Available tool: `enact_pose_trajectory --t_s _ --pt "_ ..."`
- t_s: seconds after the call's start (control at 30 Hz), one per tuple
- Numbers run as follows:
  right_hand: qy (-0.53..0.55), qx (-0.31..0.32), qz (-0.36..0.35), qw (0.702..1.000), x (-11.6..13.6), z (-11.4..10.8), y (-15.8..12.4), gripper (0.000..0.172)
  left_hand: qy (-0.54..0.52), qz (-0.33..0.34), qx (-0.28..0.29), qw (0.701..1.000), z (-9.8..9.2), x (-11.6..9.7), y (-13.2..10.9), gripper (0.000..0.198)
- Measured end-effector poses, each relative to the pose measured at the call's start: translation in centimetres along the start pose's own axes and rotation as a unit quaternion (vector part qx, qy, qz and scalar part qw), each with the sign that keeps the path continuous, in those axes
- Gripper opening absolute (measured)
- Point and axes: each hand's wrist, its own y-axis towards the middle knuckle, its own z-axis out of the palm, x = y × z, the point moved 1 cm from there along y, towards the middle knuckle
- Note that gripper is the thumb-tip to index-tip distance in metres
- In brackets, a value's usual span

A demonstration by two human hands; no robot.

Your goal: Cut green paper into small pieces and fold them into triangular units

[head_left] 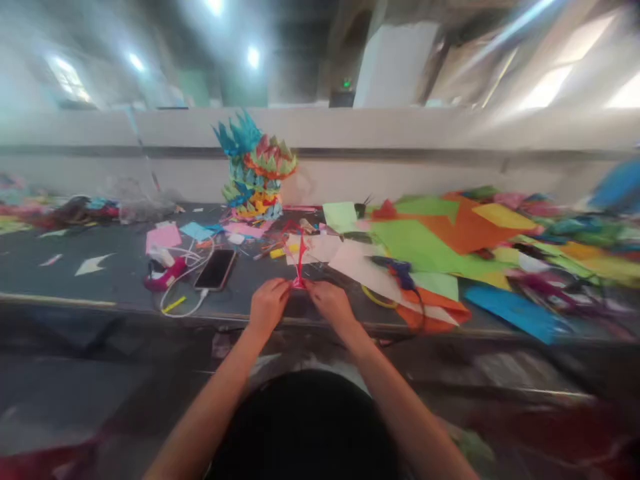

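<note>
My left hand point(267, 305) and my right hand point(330, 301) meet near the table's front edge, fingers curled in a pinch on a small red piece of paper point(299, 263) that stands up between them. Both hands hold its lower end. Behind it on the dark table point(60, 277) stands a tall model of folded paper pieces point(255, 173) in blue, green, orange and yellow. The picture is smeared by motion.
A black phone point(216, 269) with a white cable point(186, 305) lies left of my hands, beside a pink object point(165, 277) and pink paper point(163, 237). Several loose coloured sheets point(440, 247) cover the right side. A white partition wall point(400, 160) runs behind the table.
</note>
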Motion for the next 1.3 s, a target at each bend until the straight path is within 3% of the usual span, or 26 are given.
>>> enact_pose_trajectory --t_s 0.33,0.6,0.8,0.9,0.97,1.07,1.2,1.3 --pt "0.036 0.035 0.027 0.998 -0.1 -0.3 0.3 0.03 -0.017 -0.039 0.049 0.998 -0.4 -0.4 0.4 0.016" --pt "0.102 0.029 0.069 0.992 0.0 -1.3 -0.6 0.014 -0.089 -0.069 0.137 0.984 -0.5 -0.3 1.5 0.014" --pt "0.181 0.018 0.102 0.978 -0.8 -1.5 -0.9 0.049 -0.151 -0.125 0.155 0.968 -1.2 -0.7 1.9 0.04" --pt "0.208 0.031 0.145 0.967 -1.0 -2.0 -0.7 0.042 -0.162 -0.161 0.155 0.961 -1.2 -0.2 2.1 0.04" --pt "0.19 0.037 0.181 0.964 -1.3 -2.6 0.0 0.037 -0.15 -0.197 0.162 0.955 -1.2 0.5 2.5 0.031" --pt "0.142 0.054 0.22 0.963 -1.6 -3.5 1.9 0.037 -0.108 -0.247 0.18 0.946 -1.3 1.7 3.9 0.035" --pt "0.085 0.126 0.225 0.962 -1.8 -3.5 5.7 0.042 -0.055 -0.279 0.228 0.931 -1.1 2.2 7.2 0.052" --pt "0.064 0.177 0.225 0.956 -2.5 -3.0 7.9 0.033 -0.048 -0.293 0.271 0.916 -0.5 2.4 9.9 0.044"
